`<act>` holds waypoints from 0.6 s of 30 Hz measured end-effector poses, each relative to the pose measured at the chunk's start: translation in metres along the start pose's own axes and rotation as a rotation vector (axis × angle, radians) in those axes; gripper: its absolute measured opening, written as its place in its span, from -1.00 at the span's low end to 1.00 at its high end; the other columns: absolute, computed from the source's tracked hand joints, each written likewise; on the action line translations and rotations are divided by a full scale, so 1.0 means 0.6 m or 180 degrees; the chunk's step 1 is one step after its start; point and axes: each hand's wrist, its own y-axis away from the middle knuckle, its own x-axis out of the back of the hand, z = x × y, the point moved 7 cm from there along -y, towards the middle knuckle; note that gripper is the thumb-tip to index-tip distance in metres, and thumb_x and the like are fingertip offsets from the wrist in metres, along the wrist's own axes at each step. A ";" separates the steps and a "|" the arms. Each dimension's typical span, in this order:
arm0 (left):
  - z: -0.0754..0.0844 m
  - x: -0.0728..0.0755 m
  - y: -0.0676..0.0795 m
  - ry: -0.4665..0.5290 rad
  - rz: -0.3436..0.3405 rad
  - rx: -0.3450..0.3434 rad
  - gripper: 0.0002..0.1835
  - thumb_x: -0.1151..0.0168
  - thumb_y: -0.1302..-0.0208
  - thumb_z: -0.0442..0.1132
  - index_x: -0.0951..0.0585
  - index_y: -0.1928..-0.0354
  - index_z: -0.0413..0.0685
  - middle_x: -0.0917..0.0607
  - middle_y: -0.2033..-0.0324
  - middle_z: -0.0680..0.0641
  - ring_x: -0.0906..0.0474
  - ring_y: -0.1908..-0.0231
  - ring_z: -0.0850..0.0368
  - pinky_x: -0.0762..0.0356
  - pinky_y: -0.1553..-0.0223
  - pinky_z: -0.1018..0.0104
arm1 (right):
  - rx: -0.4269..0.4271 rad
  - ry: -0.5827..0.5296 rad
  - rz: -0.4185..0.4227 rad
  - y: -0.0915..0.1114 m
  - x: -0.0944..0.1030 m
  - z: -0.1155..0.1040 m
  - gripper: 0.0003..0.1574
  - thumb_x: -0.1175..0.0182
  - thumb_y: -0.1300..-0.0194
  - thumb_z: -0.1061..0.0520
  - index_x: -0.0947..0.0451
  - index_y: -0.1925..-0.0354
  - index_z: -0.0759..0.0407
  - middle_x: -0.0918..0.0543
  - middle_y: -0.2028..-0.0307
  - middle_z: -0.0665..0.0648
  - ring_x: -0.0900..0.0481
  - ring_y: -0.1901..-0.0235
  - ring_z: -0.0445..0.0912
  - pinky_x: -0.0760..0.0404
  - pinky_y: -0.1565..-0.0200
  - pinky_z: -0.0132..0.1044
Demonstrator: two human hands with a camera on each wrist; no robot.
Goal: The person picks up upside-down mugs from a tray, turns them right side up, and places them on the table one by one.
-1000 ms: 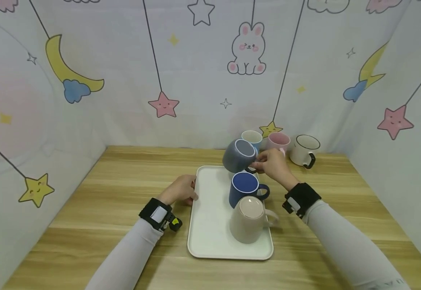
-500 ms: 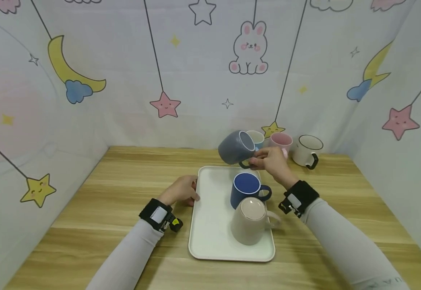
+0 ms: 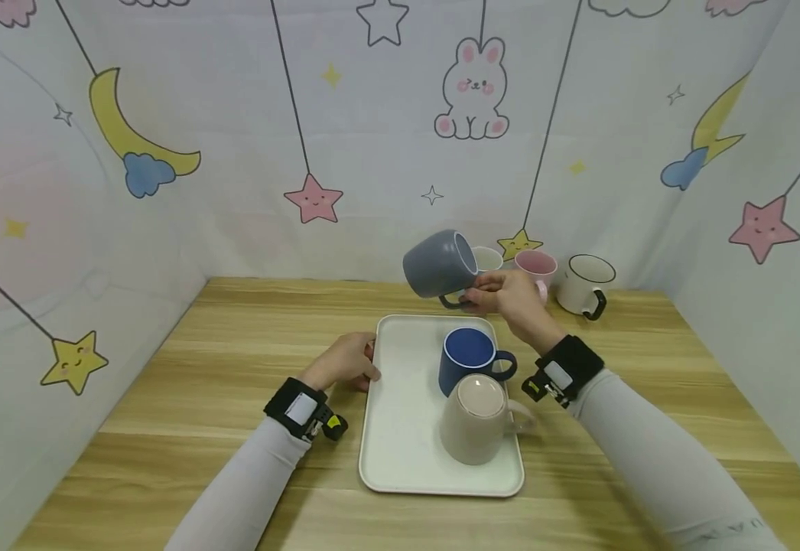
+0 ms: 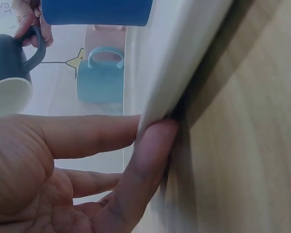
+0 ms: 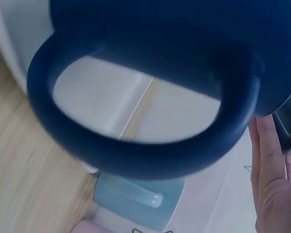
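At the bottom of the head view, a person's two forearms reach in from the lower left and lower right in pale sleeves (image 3: 671, 459), each wrist wearing a black band (image 3: 297, 408). Between them, a white tray (image 3: 400, 428) lies on a wood-patterned table (image 3: 235, 337). In the tray's lower right part a beige mug (image 3: 469, 432) stands upside down, its handle jutting past the right rim. Just beyond it is a navy mug (image 3: 451, 375), partly hidden by the beige one, with its handle also pointing right; whether the two touch cannot be told. At the tray's left edge, left of centre in the frame, the left hand (image 3: 342, 363) pinches the rim between thumb and fingers, as the left wrist view shows up close.

Farther up, right of centre, the right hand (image 3: 515, 304) grips the handle of a grey mug (image 3: 436, 266). The mug is tilted on its side above the tray's far end and apart from it, its base facing right.

Behind the right hand, a light blue mug (image 3: 488, 259) is partly hidden, a pink mug (image 3: 534, 280) is beside it, and a white mug (image 3: 575, 291) with a dark rim and black handle stands upright to the right. A pale backdrop (image 3: 235, 115) printed with stars, moons and a rabbit fills the top of the frame.
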 end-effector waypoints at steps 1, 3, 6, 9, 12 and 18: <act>-0.001 0.000 0.000 0.0008 0.0001 0.0009 -0.44 -0.35 -0.21 -0.59 -0.46 -0.27 -0.39 -0.50 0.26 -0.18 -0.67 0.50 0.06 -0.77 0.45 0.28 | -0.0017 -0.0038 0.0007 0.000 -0.001 0.000 -0.75 -0.25 -0.42 0.42 -0.53 -0.01 0.58 -0.77 0.14 0.39 -0.82 0.27 -0.06 -0.78 0.04 -0.11; -0.003 0.000 0.000 -0.0032 0.0039 0.0033 -0.37 -0.31 -0.27 -0.56 -0.40 -0.39 -0.38 -0.52 0.22 -0.21 -0.69 0.48 0.04 -0.78 0.44 0.27 | -0.0046 -0.0096 -0.0012 0.001 -0.004 0.001 -0.75 -0.25 -0.41 0.42 -0.53 0.00 0.57 -0.76 0.12 0.38 -0.82 0.25 -0.05 -0.77 0.01 -0.09; 0.004 0.005 0.000 -0.0370 0.0295 -0.0071 -0.36 -0.29 -0.37 -0.45 -0.36 -0.46 -0.38 -0.58 0.11 -0.27 -0.66 0.36 0.03 -0.72 0.39 0.29 | -0.0028 -0.0137 -0.0081 0.005 -0.007 0.001 -0.72 -0.24 -0.42 0.42 -0.52 -0.04 0.59 -0.74 0.05 0.45 -0.82 0.20 -0.01 -0.71 -0.07 0.03; 0.025 0.011 -0.001 -0.0687 0.0618 -0.0358 -0.46 -0.29 -0.44 -0.33 -0.47 -0.40 -0.34 -0.63 0.03 -0.28 -0.59 0.20 -0.02 -0.63 0.29 0.28 | 0.0001 -0.0142 -0.0107 0.008 -0.005 0.001 -0.69 -0.23 -0.43 0.42 -0.51 -0.07 0.62 -0.71 0.00 0.50 -0.82 0.16 0.02 -0.70 -0.09 0.05; 0.051 0.015 -0.002 -0.0560 0.0789 -0.0717 -0.58 -0.26 -0.49 -0.26 -0.59 -0.30 -0.27 -0.67 0.02 -0.25 -0.60 0.11 -0.07 -0.66 0.21 0.21 | 0.0038 -0.0130 -0.0107 0.009 -0.004 -0.002 -0.67 -0.24 -0.44 0.40 -0.50 -0.07 0.64 -0.71 0.00 0.49 -0.81 0.14 0.04 -0.73 -0.05 -0.01; 0.082 0.021 -0.005 0.0319 0.0594 -0.0908 -0.60 -0.23 -0.55 -0.14 -0.63 -0.30 -0.16 -0.69 -0.10 -0.18 -0.66 -0.05 -0.17 -0.75 0.00 0.04 | 0.0128 -0.0105 -0.0162 0.006 -0.017 -0.011 -0.69 -0.26 -0.44 0.38 -0.54 -0.06 0.61 -0.73 0.01 0.45 -0.81 0.11 0.08 -0.75 -0.03 -0.06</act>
